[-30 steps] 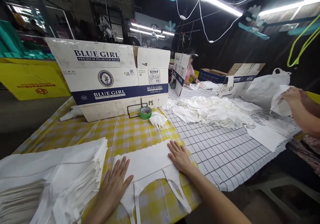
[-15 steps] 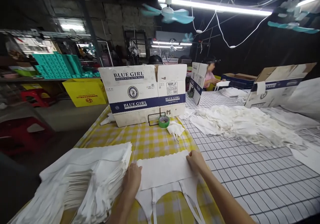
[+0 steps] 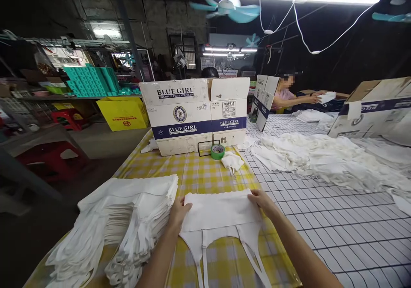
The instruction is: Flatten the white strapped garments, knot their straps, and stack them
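A white camisole [image 3: 221, 213] lies spread in front of me, its wavy hem edge away from me and its thin straps toward me. My left hand [image 3: 180, 213] pinches its far left corner, thumb on top of the fabric. At the far right corner, my right hand [image 3: 261, 201] grips the cloth between thumb and fingers. Just left of my left hand rises a thick stack of similar white camisoles [image 3: 138, 193], straps hanging toward me. Beneath everything is a yellow checked tablecloth [image 3: 199, 170].
Beyond my hands stand a Blue Girl beer carton [image 3: 195, 116], a roll of green tape [image 3: 217, 151] and a small crumpled white cloth [image 3: 232, 161]. Loose white garments [image 3: 314, 159] are heaped on the grid-patterned cloth [image 3: 308, 211] at right. A co-worker [image 3: 285, 93] holds white fabric further back.
The view has swung slightly left, so everything sits further right. Both hands still hold the camisole's far corners. The co-worker's hands have lifted a white piece higher.
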Motion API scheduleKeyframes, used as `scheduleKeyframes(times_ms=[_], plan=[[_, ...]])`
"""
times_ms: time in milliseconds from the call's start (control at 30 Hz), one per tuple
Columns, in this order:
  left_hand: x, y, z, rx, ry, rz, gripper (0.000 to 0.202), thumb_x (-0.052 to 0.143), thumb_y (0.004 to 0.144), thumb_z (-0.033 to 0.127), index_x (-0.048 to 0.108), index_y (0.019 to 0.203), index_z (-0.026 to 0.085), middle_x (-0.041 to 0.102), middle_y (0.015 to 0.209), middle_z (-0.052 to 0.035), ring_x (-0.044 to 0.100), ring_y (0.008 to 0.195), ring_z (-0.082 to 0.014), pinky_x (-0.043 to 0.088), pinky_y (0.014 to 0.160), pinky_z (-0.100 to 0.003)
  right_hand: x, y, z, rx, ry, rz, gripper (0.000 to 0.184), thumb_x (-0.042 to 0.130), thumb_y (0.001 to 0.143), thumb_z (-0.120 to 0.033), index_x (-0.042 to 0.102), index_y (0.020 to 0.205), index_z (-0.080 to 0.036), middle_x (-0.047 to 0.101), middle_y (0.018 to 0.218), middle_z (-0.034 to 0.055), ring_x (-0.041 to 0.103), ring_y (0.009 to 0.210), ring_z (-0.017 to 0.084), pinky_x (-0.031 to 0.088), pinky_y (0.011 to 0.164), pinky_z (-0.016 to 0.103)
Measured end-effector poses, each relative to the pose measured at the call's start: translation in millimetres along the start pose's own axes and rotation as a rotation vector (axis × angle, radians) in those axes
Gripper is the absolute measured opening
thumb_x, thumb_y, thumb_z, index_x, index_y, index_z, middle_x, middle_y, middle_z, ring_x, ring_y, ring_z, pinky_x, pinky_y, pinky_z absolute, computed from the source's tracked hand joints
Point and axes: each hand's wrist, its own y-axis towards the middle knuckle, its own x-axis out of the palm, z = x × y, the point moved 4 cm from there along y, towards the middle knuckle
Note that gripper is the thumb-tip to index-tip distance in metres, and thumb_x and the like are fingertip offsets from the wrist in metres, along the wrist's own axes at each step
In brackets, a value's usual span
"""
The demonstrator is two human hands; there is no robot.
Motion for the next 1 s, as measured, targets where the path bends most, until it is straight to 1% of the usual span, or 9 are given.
scheduleKeyframes(times_ms=[100, 200, 267, 333, 433, 533, 667, 800, 1000], plan=[[-2.6, -9.5, 6.6, -0.002, -0.178, -0.079, 0.024, 0.059, 0.073, 0.027, 0.06, 0.092, 0.011, 0.068, 0.082, -0.0075, 0.065, 0.074, -0.0185, 0.05, 0.066, -0.027, -6.9, -13.0, -12.8, -0.02, 0.081, -0.094, 0.031, 0.063, 0.062, -0.044, 0.059, 0.072, -0.015, 0.061, 0.071, 0.0025, 0.055, 0.064, 0.015, 0.04, 0.058, 0.025], [-11.6, -24.7, 20.2, -0.002, -0.469, -0.146, 0.035, 0.069, 0.066, 0.039, 0.063, 0.087, 0.012, 0.069, 0.076, -0.0064, 0.065, 0.068, -0.0187, 0.051, 0.063, -0.028, -13.9, -29.0, -29.8, -0.079, 0.172, -0.139, 0.037, 0.063, 0.063, -0.05, 0.06, 0.078, -0.016, 0.061, 0.077, 0.0028, 0.054, 0.067, 0.015, 0.041, 0.061, 0.025], [-19.6, -37.0, 31.3, -0.011, -0.681, -0.194, 0.038, 0.076, 0.059, 0.037, 0.065, 0.086, 0.012, 0.069, 0.074, -0.0054, 0.065, 0.066, -0.0181, 0.051, 0.062, -0.027, -17.2, -40.4, -42.3, -0.128, 0.245, -0.162, 0.037, 0.063, 0.066, -0.051, 0.06, 0.077, -0.016, 0.06, 0.075, 0.0018, 0.052, 0.065, 0.014, 0.04, 0.06, 0.024], [-29.9, -48.8, 42.1, 0.001, -0.788, -0.205, 0.035, 0.078, 0.058, 0.032, 0.066, 0.085, 0.013, 0.07, 0.074, -0.0042, 0.064, 0.066, -0.0162, 0.051, 0.064, -0.025, -19.4, -51.1, -54.6, -0.167, 0.293, -0.171, 0.035, 0.064, 0.068, -0.05, 0.059, 0.075, -0.017, 0.057, 0.071, 0.0006, 0.05, 0.063, 0.012, 0.039, 0.057, 0.023], [-48.0, -62.9, 56.7, 0.041, -0.841, -0.166, 0.03, 0.078, 0.058, 0.028, 0.068, 0.084, 0.015, 0.07, 0.075, -0.0023, 0.063, 0.066, -0.0129, 0.051, 0.065, -0.021, -21.9, -63.6, -72.4, -0.211, 0.302, -0.147, 0.035, 0.064, 0.068, -0.052, 0.057, 0.071, -0.017, 0.055, 0.069, 0.0002, 0.048, 0.061, 0.012, 0.038, 0.056, 0.023], [-68.6, -71.6, 73.5, 0.081, -0.85, -0.094, 0.028, 0.078, 0.058, 0.029, 0.068, 0.08, 0.016, 0.069, 0.071, 0.0, 0.061, 0.062, -0.0101, 0.049, 0.06, -0.017, -24.2, -71.8, -93.6, -0.262, 0.3, -0.111, 0.036, 0.065, 0.068, -0.052, 0.056, 0.072, -0.017, 0.054, 0.068, 0.0001, 0.047, 0.06, 0.012, 0.038, 0.056, 0.023], [-98.7, -77.0, 105.8, 0.233, -0.776, -0.018, 0.027, 0.078, 0.058, 0.033, 0.067, 0.075, 0.015, 0.067, 0.066, 0.0012, 0.058, 0.059, -0.0088, 0.046, 0.057, -0.016, -25.8, -80.7, -131.3, -0.358, 0.301, -0.115, 0.033, 0.066, 0.068, -0.049, 0.054, 0.068, -0.018, 0.05, 0.065, -0.0008, 0.045, 0.059, 0.011, 0.039, 0.055, 0.024], [-128.5, -77.7, 133.9, 0.375, -0.699, 0.056, 0.035, 0.076, 0.059, 0.04, 0.067, 0.082, 0.015, 0.066, 0.069, 0.0001, 0.056, 0.058, -0.0093, 0.044, 0.054, -0.017, -23.7, -89.0, -169.9, -0.467, 0.26, -0.141, 0.032, 0.064, 0.072, -0.047, 0.052, 0.065, -0.018, 0.049, 0.065, -0.0007, 0.044, 0.059, 0.011, 0.039, 0.055, 0.023], [-171.4, -82.0, 164.9, 0.479, -0.694, 0.101, 0.041, 0.076, 0.058, 0.042, 0.066, 0.089, 0.016, 0.067, 0.073, -0.0008, 0.056, 0.057, -0.0101, 0.044, 0.053, -0.018, -9.4, -96.5, -219.2, -0.615, 0.234, -0.166, 0.028, 0.063, 0.074, -0.044, 0.054, 0.067, -0.018, 0.048, 0.064, -0.002, 0.044, 0.059, 0.01, 0.038, 0.056, 0.023]])
